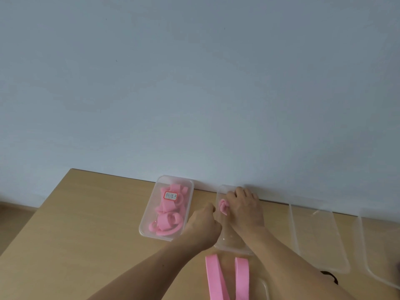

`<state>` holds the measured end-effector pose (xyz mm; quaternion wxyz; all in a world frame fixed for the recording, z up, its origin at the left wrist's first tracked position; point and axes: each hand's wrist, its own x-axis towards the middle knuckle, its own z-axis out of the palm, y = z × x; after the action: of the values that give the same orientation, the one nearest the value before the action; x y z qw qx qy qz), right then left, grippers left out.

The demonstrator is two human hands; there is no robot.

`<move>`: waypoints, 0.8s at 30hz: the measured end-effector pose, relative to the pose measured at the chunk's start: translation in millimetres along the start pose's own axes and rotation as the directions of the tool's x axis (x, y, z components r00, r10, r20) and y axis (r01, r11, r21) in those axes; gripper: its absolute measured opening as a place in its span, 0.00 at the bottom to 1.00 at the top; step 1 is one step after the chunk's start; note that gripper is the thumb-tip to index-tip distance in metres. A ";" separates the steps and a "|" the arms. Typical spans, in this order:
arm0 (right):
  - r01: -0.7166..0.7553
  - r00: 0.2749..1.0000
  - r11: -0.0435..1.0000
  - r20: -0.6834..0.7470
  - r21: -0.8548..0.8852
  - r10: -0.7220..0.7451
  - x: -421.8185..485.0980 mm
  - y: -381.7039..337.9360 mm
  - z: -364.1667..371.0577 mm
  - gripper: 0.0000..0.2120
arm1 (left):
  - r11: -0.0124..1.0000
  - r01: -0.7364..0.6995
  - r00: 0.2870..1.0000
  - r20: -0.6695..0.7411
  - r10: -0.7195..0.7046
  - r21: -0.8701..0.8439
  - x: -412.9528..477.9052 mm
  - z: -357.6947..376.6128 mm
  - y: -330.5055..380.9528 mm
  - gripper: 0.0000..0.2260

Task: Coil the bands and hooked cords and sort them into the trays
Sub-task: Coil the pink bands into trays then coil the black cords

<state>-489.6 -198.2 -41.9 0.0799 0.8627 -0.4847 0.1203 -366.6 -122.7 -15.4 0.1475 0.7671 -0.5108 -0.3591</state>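
A coiled pink band (223, 206) sits in the far end of a clear tray (229, 239) at the table's middle. My right hand (246, 207) lies over it, fingers curled round the coil. My left hand (203, 226) hovers at the tray's left edge with fingers curled; whether it holds anything is hidden. To the left, a labelled clear tray (149, 215) holds several coiled pink bands (167, 215). A flat pink band (216, 278) lies uncoiled in two strips near the front edge.
Two more clear trays (313, 239) (376, 245) stand to the right along the wall. Another clear tray's corner (265, 286) shows at the bottom. A black cord (330, 276) peeks out under my right forearm. The wooden table (86, 234) ends at the left.
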 end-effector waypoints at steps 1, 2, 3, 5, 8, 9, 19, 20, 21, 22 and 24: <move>-0.008 1.000 1.000 0.010 0.030 0.007 0.3 -1.0 1.1 0.09 | 1.000 0.000 1.000 0.003 0.000 -0.003 0.1 0.8 -1.0 0.20; -0.016 1.000 0.998 0.018 0.065 0.014 0.6 -0.9 1.4 0.11 | 1.000 -0.002 1.000 0.002 0.002 -0.004 0.6 1.2 -1.5 0.19; -0.024 0.999 0.995 0.027 0.098 0.021 0.8 0.4 1.1 0.12 | 1.000 -0.005 1.000 0.000 0.005 -0.001 1.2 1.2 -1.6 0.19; -0.047 0.997 0.990 0.067 0.133 0.038 -0.8 5.8 0.3 0.12 | 1.000 -0.011 1.000 -0.005 0.011 0.007 2.2 0.7 -0.6 0.19; -0.081 0.988 0.986 0.144 0.148 0.060 -5.9 13.0 -4.1 0.10 | 1.000 -0.014 1.000 -0.022 0.014 0.006 1.6 -1.5 1.6 0.19; -0.080 0.987 0.984 0.148 0.156 0.057 -7.9 14.3 -6.1 0.09 | 1.000 -0.019 0.999 -0.030 0.019 0.009 1.2 -2.3 2.4 0.18; -0.025 0.995 0.910 0.094 0.414 -0.015 -33.6 11.9 -77.8 0.10 | 0.980 -0.175 0.960 -0.202 0.192 0.099 -42.7 -20.7 19.0 0.18; -0.041 0.994 0.885 0.111 0.464 -0.012 -39.2 10.7 -87.2 0.10 | 0.977 -0.194 0.955 -0.211 0.210 0.093 -53.1 -19.7 18.9 0.17; -0.063 0.991 0.856 0.136 0.514 -0.009 -47.1 9.2 -96.3 0.10 | 0.975 -0.209 0.951 -0.214 0.222 0.081 -64.5 -17.6 18.2 0.16; -0.084 0.986 0.825 0.164 0.559 -0.011 -56.5 7.4 -104.2 0.09 | 0.974 -0.218 0.949 -0.219 0.227 0.064 -75.4 -15.0 16.7 0.15; -0.143 0.972 0.761 0.235 0.633 -0.013 -79.6 5.5 -113.5 0.07 | 0.978 -0.208 0.953 -0.223 0.207 0.017 -95.0 -8.1 11.5 0.14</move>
<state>-548.9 -107.0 44.3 -0.2811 0.8278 -0.4493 0.1841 -389.6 -44.3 35.1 0.2433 0.7444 -0.5674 -0.2545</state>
